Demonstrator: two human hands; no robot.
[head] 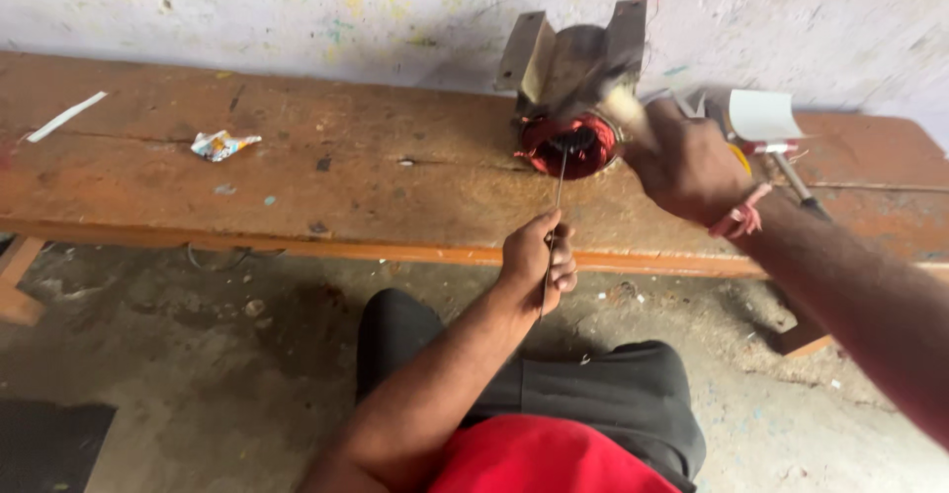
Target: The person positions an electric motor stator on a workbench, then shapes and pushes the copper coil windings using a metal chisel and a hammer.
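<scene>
A worn wooden bench point(297, 191) is carrying a copper-wound motor stator point(570, 145), a crumpled wrapper point(223, 144) and a white strip point(65, 116) (far left end).

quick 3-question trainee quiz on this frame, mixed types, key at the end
1. True or false: the left hand grips a thin metal rod whose far end reaches into the red-wound motor stator.
2. What does the right hand hold? A) hammer B) paintbrush C) pliers
3. What lies on the wooden bench to the left of the stator?

Key
1. True.
2. A; it is blurred, above the stator.
3. A crumpled wrapper, and further left a white strip.
</scene>
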